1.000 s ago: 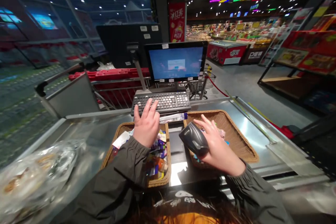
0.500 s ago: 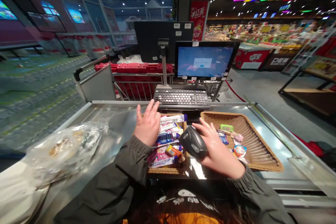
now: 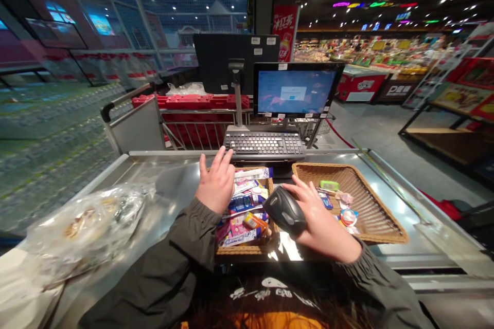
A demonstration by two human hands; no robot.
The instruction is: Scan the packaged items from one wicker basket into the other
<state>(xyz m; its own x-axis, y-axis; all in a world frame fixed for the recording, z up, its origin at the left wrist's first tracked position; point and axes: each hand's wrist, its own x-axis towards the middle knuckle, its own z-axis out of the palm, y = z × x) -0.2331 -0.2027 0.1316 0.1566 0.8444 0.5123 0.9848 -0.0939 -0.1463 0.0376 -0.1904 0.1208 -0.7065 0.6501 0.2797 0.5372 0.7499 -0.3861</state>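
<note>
A black barcode scanner [image 3: 284, 209] is in my right hand [image 3: 318, 221], its head pointing up and left; the handle is hidden by the hand. My left hand [image 3: 216, 180] is open, fingers apart and pointing forward, with the fingertips close to the left end of the black keyboard [image 3: 266, 144]. Whether they touch it I cannot tell. Between and below my hands lies a wicker basket [image 3: 247, 250] full of small wrapped sweets [image 3: 247, 203]. Right of the scanner stands a wider wicker basket [image 3: 372, 200] with several small packets [image 3: 348, 217] at its left side.
A lit monitor [image 3: 295, 92] stands behind the keyboard, beside a second screen [image 3: 235, 64] turned away. Clear plastic bags [image 3: 92, 221] lie on the metal counter [image 3: 170, 175] at left. A shopping trolley [image 3: 196, 126] is beyond the counter. Stacked bottle packs [image 3: 57, 133] fill the far left.
The view has swung slightly, so the surroundings sit a little further left. My hands and the scanner keep nearly the same pose.
</note>
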